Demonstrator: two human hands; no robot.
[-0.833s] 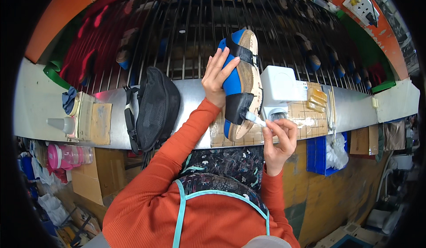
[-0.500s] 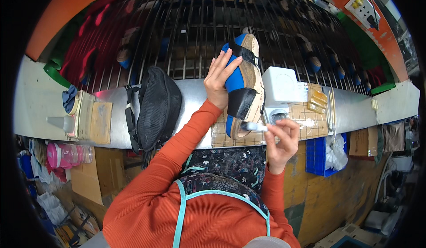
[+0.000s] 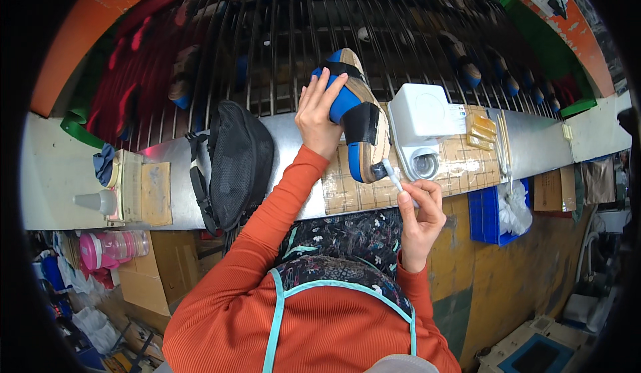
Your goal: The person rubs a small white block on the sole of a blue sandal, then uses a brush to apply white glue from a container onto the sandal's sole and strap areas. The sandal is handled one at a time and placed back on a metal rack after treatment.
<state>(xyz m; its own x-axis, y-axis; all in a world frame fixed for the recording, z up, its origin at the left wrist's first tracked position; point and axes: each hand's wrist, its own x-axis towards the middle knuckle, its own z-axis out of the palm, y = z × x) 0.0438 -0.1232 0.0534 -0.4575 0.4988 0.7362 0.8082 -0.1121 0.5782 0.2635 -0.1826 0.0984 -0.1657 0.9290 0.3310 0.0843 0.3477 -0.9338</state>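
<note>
A sandal (image 3: 362, 124) with black straps and a tan sole sits on a blue shoe last, tilted above the front edge of the rack. My left hand (image 3: 319, 120) is closed round its far part, fingers lying across the last and a strap. Between thumb and fingers, my right hand (image 3: 422, 221) pinches a small brush (image 3: 392, 175) with a pale handle. The brush's dark tip touches the near end of the sandal, or is very close to it. Beside the sandal stands a white dispenser (image 3: 419, 116) with a round cup at its base.
Beyond the metal bench, a rack of metal bars (image 3: 287, 52) carries several more sandals on blue lasts. A black bag (image 3: 239, 162) lies left of my arm. Yellowish blocks (image 3: 481, 131) and thin sticks (image 3: 505, 147) are on the right. A blue crate (image 3: 486, 216) sits lower right.
The brush has swung from lying nearly level to pointing up at the sandal's near end, and is less blurred. The sandal has shifted slightly left and tilted in my left hand.
</note>
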